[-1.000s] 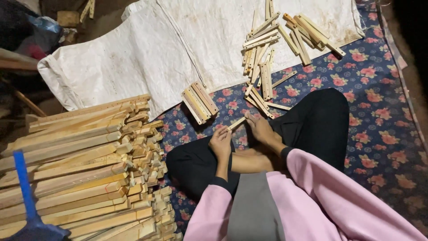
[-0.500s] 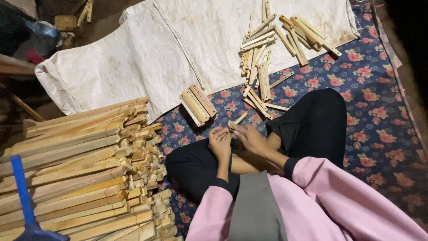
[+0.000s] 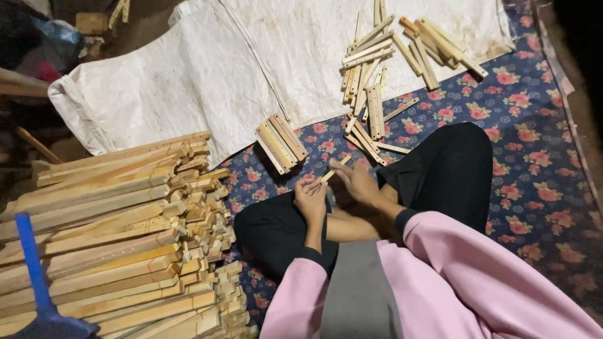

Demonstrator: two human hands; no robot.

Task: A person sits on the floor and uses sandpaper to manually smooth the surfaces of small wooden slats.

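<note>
I sit cross-legged in black trousers and pink sleeves on a flowered blue mat [image 3: 534, 188]. My left hand [image 3: 311, 198] and my right hand [image 3: 357, 182] meet above my knees, both gripping one short pale wooden stick [image 3: 336, 167] that points up and to the right. A small bundle of short sticks [image 3: 281, 142] lies just ahead of my hands. Farther out, loose sticks [image 3: 370, 94] are scattered where the mat meets a white woven sack.
A tall stack of long wooden slats [image 3: 107, 238] fills the left side, close to my left knee. A white sack sheet [image 3: 188, 81] covers the floor ahead. A blue handle [image 3: 31, 263] stands at the lower left. More sticks [image 3: 433, 44] lie at the upper right.
My hands have lifted slightly with the stick between them, and the stick now tilts up to the right. The view has shifted a little.
</note>
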